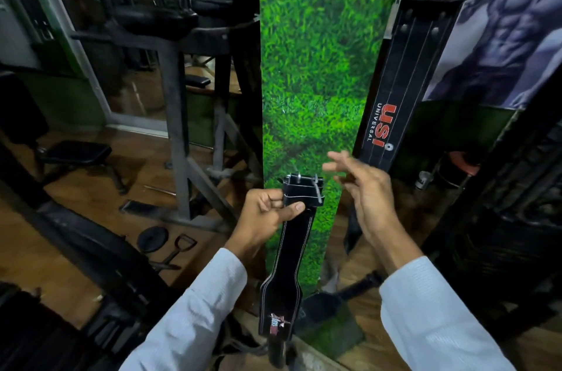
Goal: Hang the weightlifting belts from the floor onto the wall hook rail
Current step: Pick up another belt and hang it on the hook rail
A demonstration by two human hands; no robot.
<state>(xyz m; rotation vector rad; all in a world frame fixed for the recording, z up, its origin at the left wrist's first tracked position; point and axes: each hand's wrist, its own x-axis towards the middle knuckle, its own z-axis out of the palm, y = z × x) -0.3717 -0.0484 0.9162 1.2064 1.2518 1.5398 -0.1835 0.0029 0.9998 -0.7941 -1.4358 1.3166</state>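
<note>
The left hand [267, 212] pinches a black belt [289, 255] just below its buckle [304, 188], long axis hanging straight down. The right hand [362, 188], open and empty, hovers just right of the buckle. Farther up right, another belt [404, 81] already hangs against the wall; the hook rail is not visible.

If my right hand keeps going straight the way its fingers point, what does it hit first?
Probably the green grass-print panel: the open right hand points up-left, passing above the buckle that the left hand holds. Depth is unclear.

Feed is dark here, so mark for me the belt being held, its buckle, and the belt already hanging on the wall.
held belt [293, 244], head view, on the narrow black strap below the left hand.
buckle [304, 188], head view, on its top end.
hanging belt [395, 103], head view, on the strap above the USI lettering.
</note>
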